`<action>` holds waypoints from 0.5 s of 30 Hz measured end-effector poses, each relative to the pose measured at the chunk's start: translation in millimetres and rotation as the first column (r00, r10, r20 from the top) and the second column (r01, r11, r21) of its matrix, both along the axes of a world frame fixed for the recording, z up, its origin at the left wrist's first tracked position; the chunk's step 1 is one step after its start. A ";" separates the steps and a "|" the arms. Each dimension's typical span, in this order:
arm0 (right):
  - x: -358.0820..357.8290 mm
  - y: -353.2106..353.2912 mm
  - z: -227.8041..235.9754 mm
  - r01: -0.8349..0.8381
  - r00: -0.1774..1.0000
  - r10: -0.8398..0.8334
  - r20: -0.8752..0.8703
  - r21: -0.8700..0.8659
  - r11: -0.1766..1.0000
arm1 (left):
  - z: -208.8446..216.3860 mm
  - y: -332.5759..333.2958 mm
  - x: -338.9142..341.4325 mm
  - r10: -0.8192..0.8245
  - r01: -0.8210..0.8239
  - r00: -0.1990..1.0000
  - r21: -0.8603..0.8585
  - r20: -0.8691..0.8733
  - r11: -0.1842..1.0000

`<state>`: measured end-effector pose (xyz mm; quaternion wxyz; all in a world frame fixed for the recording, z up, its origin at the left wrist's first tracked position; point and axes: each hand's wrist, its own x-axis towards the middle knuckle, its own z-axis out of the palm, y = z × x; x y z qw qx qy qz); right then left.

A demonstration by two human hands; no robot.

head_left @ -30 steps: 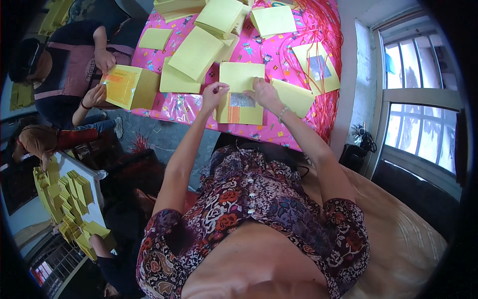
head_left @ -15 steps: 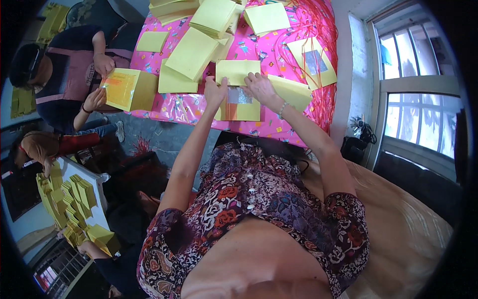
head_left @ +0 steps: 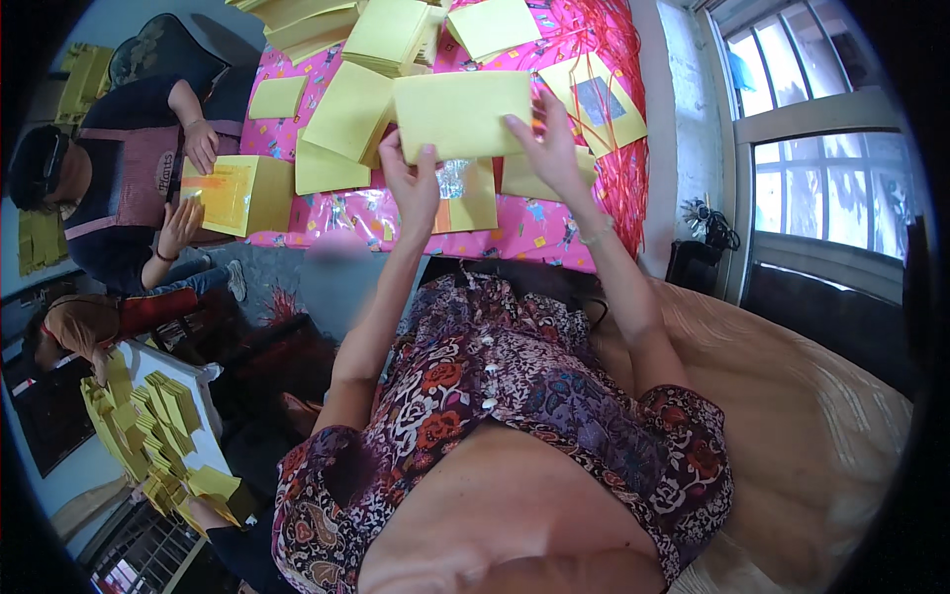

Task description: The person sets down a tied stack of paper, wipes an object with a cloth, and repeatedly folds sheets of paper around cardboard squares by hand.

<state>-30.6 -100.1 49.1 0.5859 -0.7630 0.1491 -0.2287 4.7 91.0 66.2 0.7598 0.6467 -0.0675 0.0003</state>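
Note:
A yellow paper sheet, raised off the table, is held between my two hands. My left hand grips its lower left corner, with the thumb on the front. My right hand has its right edge between thumb and fingers. Partly behind my left hand and the raised paper lies another yellow sheet with a silver square and an orange band. More yellow paper rests beneath my right wrist. Left of my hands, a thick stack of yellow paper leans over a further sheet.
The table has a pink patterned cover. Red strings hang along its right side, beside a yellow sheet with a silver square. At left, a co-worker handles a yellow paper bundle. A white side table carries several yellow bundles.
The held yellow sheet has come up off the silver-square sheet toward the camera, in both hands. My right hand has turned to its right edge. The co-worker's hands have shifted on the bundle.

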 end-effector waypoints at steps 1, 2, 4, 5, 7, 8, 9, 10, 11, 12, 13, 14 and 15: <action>-10.9 -8.2 4.8 -0.067 0.997 0.076 -0.035 0.197 0.978 | 9.2 -6.0 -10.0 -0.061 0.061 0.998 -0.020 0.001 0.998; -23.5 -14.8 3.0 -0.069 0.996 0.078 -0.036 0.200 0.977 | 8.6 -8.1 -20.8 -0.059 0.059 0.998 -0.018 0.000 0.998; -50.9 -28.2 -5.2 -0.196 0.955 0.295 -0.017 0.708 0.678 | 0.4 -14.8 -37.0 -0.194 0.194 0.981 0.045 0.000 0.980; -62.9 -29.9 -10.3 -0.196 0.955 0.295 -0.017 0.710 0.677 | -10.9 -17.2 -41.8 -0.194 0.194 0.981 0.047 -0.001 0.980; -82.1 -32.2 -25.7 -0.143 0.975 0.217 -0.050 0.609 0.780 | -42.9 -18.8 -49.1 -0.330 0.319 0.941 0.131 0.075 0.939; -89.0 -35.9 -36.5 -0.133 0.977 0.208 -0.053 0.610 0.781 | -54.7 -18.6 -50.3 -0.339 0.328 0.938 0.131 0.071 0.936; -93.8 -38.7 -47.6 -0.099 0.979 0.187 -0.085 0.606 0.789 | -66.3 -18.5 -49.6 -0.409 0.407 0.912 0.193 -0.030 0.893; -97.8 -41.4 -60.6 -0.064 0.979 0.167 -0.117 0.603 0.795 | -78.6 -19.2 -48.1 -0.466 0.486 0.874 0.246 -0.137 0.839; -99.5 -45.3 -71.8 -0.057 0.980 0.161 -0.119 0.604 0.795 | -84.8 -22.9 -44.2 -0.486 0.513 0.859 0.257 -0.164 0.819; -97.8 -49.7 -82.9 -0.031 0.978 0.142 -0.151 0.572 0.820 | -90.5 -25.7 -39.5 -0.489 0.517 0.856 0.257 -0.167 0.817; -94.8 -55.1 -94.8 -0.003 0.976 0.121 -0.183 0.538 0.843 | -94.6 -30.1 -33.6 -0.498 0.530 0.844 0.446 -0.198 0.721; -92.4 -58.9 -103.6 0.002 0.976 0.116 -0.184 0.539 0.842 | -93.8 -34.4 -29.3 -0.501 0.523 0.835 0.613 -0.229 0.592; -89.7 -62.6 -112.0 0.018 0.980 0.090 -0.178 0.528 0.849 | -93.0 -39.8 -26.4 -0.518 0.520 0.829 0.636 -0.213 0.570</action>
